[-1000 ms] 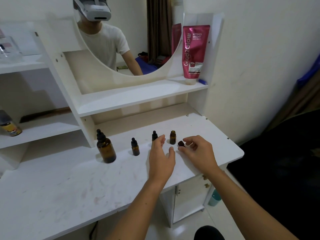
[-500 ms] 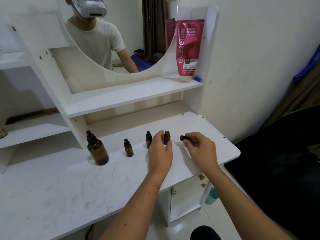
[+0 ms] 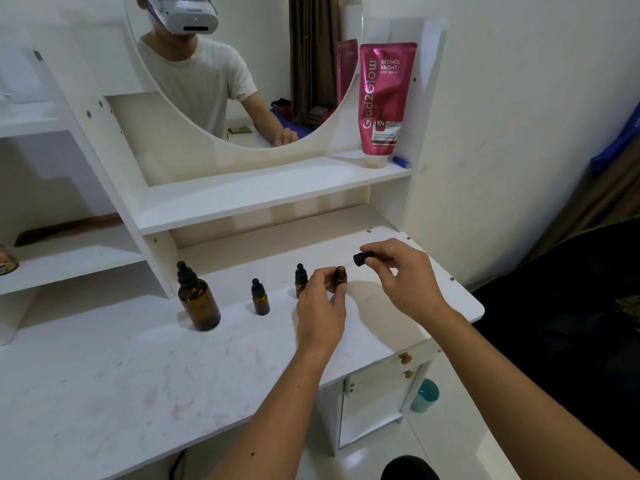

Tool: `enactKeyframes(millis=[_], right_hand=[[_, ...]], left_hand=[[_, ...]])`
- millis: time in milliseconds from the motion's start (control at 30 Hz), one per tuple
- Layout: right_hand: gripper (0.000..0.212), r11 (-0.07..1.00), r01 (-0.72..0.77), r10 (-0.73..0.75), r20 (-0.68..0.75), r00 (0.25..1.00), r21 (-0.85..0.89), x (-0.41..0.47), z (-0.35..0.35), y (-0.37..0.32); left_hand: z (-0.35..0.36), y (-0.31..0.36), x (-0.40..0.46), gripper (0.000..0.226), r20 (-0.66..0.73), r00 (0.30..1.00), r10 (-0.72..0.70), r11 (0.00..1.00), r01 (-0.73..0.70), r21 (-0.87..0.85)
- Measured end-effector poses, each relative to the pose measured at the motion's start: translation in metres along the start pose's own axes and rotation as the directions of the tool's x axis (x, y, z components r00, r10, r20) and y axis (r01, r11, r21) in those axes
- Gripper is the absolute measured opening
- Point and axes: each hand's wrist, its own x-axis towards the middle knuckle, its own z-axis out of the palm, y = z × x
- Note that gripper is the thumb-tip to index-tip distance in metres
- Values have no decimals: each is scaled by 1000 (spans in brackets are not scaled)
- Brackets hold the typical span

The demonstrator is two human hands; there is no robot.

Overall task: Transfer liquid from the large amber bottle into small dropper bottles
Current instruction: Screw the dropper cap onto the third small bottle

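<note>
The large amber bottle (image 3: 198, 303) with a black dropper cap stands on the white table (image 3: 104, 382) at the left. Two small capped amber dropper bottles (image 3: 260, 298) (image 3: 300, 279) stand to its right. My left hand (image 3: 322, 306) pinches a third small bottle (image 3: 340, 276), which is uncapped and upright, between thumb and fingers. My right hand (image 3: 401, 282) holds that bottle's black dropper cap (image 3: 362, 258) up and to the right of the open neck, clear of it.
A pink body serum tube (image 3: 384, 102) stands on the shelf (image 3: 263, 192) above, under a round mirror (image 3: 242, 71). Side shelves sit at the left. The table's right edge is close to my right hand; a teal cup (image 3: 426, 395) stands on the floor below.
My right hand picked the dropper cap off the table and lifted it up to the right. My left hand closed around the uncapped small bottle.
</note>
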Motion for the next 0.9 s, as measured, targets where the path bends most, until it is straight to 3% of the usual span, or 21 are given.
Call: enactKeyframes(millis=[200,467,900], right_hand=[[24,993,101,-93,122,988,-59,17,0,-5],[26,988,107,-62,344,937,-112,34,11,-8],[22,996,-24,48,306,951,-81,24,16,-3]], left_hand=[[0,-4,2,25,-7,1000,20,1000,-20,-13],[0,-5,3,25,-3,1000,-8,1000,8,-24],[0,-5,3,23,-4,1000,-2,997,1,-71]])
